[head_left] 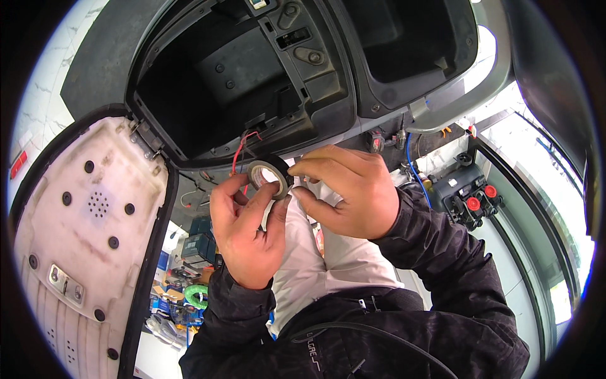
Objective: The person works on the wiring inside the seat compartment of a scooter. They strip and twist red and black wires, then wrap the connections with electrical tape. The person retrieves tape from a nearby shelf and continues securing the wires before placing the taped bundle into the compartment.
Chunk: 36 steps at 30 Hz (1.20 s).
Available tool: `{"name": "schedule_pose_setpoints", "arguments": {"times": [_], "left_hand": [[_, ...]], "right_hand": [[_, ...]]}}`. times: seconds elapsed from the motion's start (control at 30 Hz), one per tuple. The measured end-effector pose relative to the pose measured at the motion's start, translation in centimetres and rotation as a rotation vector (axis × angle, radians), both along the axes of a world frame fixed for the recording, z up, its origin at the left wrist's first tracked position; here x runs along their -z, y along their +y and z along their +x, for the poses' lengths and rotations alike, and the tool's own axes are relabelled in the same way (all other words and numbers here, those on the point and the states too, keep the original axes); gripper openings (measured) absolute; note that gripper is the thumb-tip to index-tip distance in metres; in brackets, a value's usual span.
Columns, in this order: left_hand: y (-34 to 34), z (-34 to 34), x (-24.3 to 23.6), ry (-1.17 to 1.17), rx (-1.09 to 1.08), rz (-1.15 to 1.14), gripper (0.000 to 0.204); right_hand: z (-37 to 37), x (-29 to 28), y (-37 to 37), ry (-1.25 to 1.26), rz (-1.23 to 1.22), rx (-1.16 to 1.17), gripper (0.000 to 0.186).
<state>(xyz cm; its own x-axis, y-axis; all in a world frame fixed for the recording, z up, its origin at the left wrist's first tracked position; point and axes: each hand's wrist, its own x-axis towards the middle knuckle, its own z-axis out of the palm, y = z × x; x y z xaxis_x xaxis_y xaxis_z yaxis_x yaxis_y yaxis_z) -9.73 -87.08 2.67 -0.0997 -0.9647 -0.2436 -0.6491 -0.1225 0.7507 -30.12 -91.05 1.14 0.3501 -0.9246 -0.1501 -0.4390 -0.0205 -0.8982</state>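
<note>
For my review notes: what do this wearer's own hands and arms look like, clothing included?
Both the left hand and the right hand are bare, without gloves. The left sleeve and right sleeve are long, black and slightly shiny, with wrinkled fabric and a faint mottled pattern, reaching about the wrists. No cables show on the arms.

Strong white light from right, glass panel (558,167) blown out, bluish fringe along rim. Pale tiles (44,76) at left bright too. Storage compartment (243,69) dim, left part sunk in black shadow. Tape roll (279,169) fairly sharp; distant clutter (196,295) softer. Fisheye bends straight edges; corners black.
</note>
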Motion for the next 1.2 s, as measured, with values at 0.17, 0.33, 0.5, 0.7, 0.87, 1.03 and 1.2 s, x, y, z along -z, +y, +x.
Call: {"name": "schedule_pose_setpoints", "arguments": {"times": [0.17, 0.33, 0.5, 0.7, 0.87, 1.03, 1.2], "left_hand": [[0.1, 0.1, 0.2, 0.017, -0.008, -0.004, 0.035], [0.1, 0.1, 0.3, 0.036, -0.020, 0.001, 0.035], [0.2, 0.4, 0.8, 0.032, 0.002, -0.032, 0.036], [0.4, 0.4, 1.1, 0.012, 0.012, -0.032, 0.037], [0.4, 0.4, 0.9, 0.060, -0.007, -0.018, 0.038], [0.3, 0.5, 0.9, 0.071, -0.020, -0.027, 0.037], [0.7, 0.3, 0.9, 0.088, -0.073, 0.012, 0.031]], "right_hand": [[0.1, 0.4, 0.4, -0.173, 0.251, 0.097, 0.022], [-0.1, 0.5, 0.2, -0.210, 0.360, 0.115, 0.019], [0.0, 0.6, 0.0, -0.212, 0.402, 0.091, 0.015], [0.1, 1.2, 0.4, -0.238, 0.407, 0.027, 0.016], [0.5, 1.5, 0.7, -0.333, 0.336, 0.034, 0.021], [1.0, 1.1, 1.1, -0.357, 0.323, 0.171, 0.032], [1.4, 1.4, 1.1, -0.341, 0.264, 0.181, 0.028]]}}
